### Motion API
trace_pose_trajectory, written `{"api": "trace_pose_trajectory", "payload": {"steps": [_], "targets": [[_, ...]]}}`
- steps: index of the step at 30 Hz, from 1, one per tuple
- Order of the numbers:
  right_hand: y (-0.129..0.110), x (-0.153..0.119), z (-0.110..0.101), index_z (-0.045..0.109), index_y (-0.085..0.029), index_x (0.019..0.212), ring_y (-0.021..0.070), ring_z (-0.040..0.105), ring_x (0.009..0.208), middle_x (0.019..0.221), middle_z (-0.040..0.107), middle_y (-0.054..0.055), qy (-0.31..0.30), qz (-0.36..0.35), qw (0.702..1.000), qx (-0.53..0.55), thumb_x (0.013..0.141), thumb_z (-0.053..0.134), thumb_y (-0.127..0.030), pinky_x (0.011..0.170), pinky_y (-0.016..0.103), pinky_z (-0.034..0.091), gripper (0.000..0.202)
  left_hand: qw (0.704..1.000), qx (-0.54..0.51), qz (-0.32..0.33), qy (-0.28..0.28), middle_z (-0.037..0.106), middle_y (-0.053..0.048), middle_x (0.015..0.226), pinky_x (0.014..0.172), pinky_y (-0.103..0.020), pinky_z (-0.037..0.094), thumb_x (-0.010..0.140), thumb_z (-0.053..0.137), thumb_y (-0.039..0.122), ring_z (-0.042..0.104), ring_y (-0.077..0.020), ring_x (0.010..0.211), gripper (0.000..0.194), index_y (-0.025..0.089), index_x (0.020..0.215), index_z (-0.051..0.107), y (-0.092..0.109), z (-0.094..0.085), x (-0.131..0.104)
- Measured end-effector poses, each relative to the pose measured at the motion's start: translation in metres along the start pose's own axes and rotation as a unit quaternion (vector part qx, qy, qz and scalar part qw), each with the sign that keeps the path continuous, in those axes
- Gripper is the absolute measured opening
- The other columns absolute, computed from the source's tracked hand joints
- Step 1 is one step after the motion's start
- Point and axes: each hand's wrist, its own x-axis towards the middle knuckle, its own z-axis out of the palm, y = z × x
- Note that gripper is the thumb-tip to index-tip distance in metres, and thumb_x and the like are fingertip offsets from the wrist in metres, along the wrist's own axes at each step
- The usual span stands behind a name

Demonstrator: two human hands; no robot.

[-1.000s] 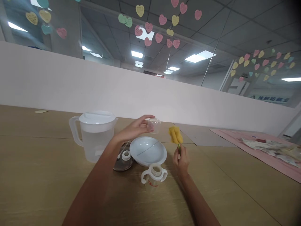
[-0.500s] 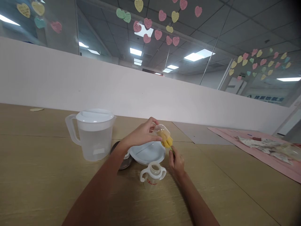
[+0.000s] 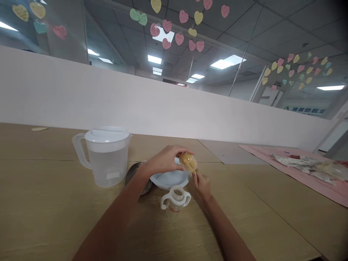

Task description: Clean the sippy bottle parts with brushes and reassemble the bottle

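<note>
My left hand [image 3: 174, 157] is wrapped round a clear cap [image 3: 191, 158], its opening turned toward the lower right. Inside the cap sits the yellow sponge head of a brush [image 3: 189, 164]. My right hand [image 3: 201, 183] grips the green handle of that brush just below the cap. Beneath both hands lies a pale bowl [image 3: 170, 180]. In front of it a clear bottle [image 3: 175, 204] with two white handles stands upright, its mouth uncovered. A dark round metal dish [image 3: 132, 174] is partly hidden behind my left forearm.
A lidded clear pitcher [image 3: 108, 159] stands at the left with liquid inside. At the right, a pink mat [image 3: 288, 170] holds crumpled wrappers [image 3: 299, 164]. A low white wall [image 3: 152, 105] runs behind the table.
The sponge has gone deeper into the clear cap and now fills it. My left hand has shifted slightly down, with the cap tilted differently. The view has moved a little.
</note>
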Motion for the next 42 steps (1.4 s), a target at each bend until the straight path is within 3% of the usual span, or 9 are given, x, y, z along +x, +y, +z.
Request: {"api": "trace_pose_trajectory", "payload": {"steps": [5, 11, 16, 24, 34, 42], "targets": [[-0.009, 0.001, -0.001, 0.052, -0.017, 0.063, 0.0093, 0.041, 0.037, 0.042, 0.046, -0.002, -0.020, -0.007, 0.998, 0.051, 0.095, 0.028, -0.034, 0.045, 0.021, 0.029, 0.044, 0.999, 0.043, -0.003, 0.016, 0.066, -0.003, 0.105, 0.085, -0.030, 0.044, 0.062, 0.069, 0.012, 0.059, -0.0194, 0.095, 0.047, 0.020, 0.108, 0.063, -0.002, -0.002, 0.003], [-0.008, 0.000, -0.005, 0.046, -0.018, 0.055, 0.0084, 0.038, 0.038, 0.041, 0.040, -0.003, 0.017, -0.012, 0.997, 0.077, 0.093, 0.033, -0.031, 0.044, 0.020, 0.029, 0.042, 0.997, -0.024, -0.063, -0.041, 0.067, -0.005, 0.107, 0.087, -0.033, 0.045, 0.058, 0.073, 0.016, 0.060, -0.0215, 0.098, 0.054, 0.020, 0.111, 0.063, -0.013, -0.010, 0.002], [-0.011, 0.002, -0.006, 0.044, -0.019, 0.056, 0.0079, 0.035, 0.039, 0.043, 0.035, -0.006, 0.006, 0.074, 0.989, 0.125, 0.092, 0.032, -0.034, 0.044, 0.020, 0.028, 0.041, 0.991, -0.104, -0.061, -0.055, 0.066, -0.004, 0.110, 0.087, -0.032, 0.046, 0.058, 0.074, 0.017, 0.060, -0.0200, 0.098, 0.056, 0.021, 0.113, 0.061, -0.018, -0.010, 0.002], [-0.024, 0.009, -0.007, 0.049, -0.018, 0.061, 0.0106, 0.039, 0.043, 0.046, 0.045, -0.002, -0.058, 0.160, 0.975, 0.141, 0.092, 0.029, -0.045, 0.045, 0.022, 0.027, 0.046, 0.998, 0.033, -0.051, -0.017, 0.068, -0.003, 0.104, 0.081, -0.030, 0.045, 0.061, 0.068, 0.015, 0.060, -0.0207, 0.093, 0.050, 0.021, 0.110, 0.064, 0.001, -0.012, 0.001], [-0.031, 0.011, -0.007, 0.051, -0.018, 0.063, 0.0103, 0.038, 0.042, 0.046, 0.045, -0.001, -0.141, 0.107, 0.975, 0.130, 0.094, 0.026, -0.046, 0.046, 0.022, 0.025, 0.049, 0.998, 0.049, -0.045, 0.000, 0.069, -0.003, 0.102, 0.080, -0.029, 0.046, 0.058, 0.067, 0.009, 0.061, -0.0204, 0.090, 0.054, 0.021, 0.110, 0.065, 0.000, -0.016, -0.002], [-0.025, 0.007, -0.008, 0.053, -0.016, 0.062, 0.0095, 0.043, 0.042, 0.046, 0.046, -0.001, -0.127, 0.029, 0.984, 0.122, 0.095, 0.028, -0.041, 0.046, 0.021, 0.026, 0.048, 0.999, 0.011, -0.042, -0.013, 0.068, -0.004, 0.106, 0.084, -0.031, 0.049, 0.056, 0.071, 0.009, 0.062, -0.0200, 0.092, 0.053, 0.021, 0.108, 0.066, -0.007, -0.019, -0.002]]}}
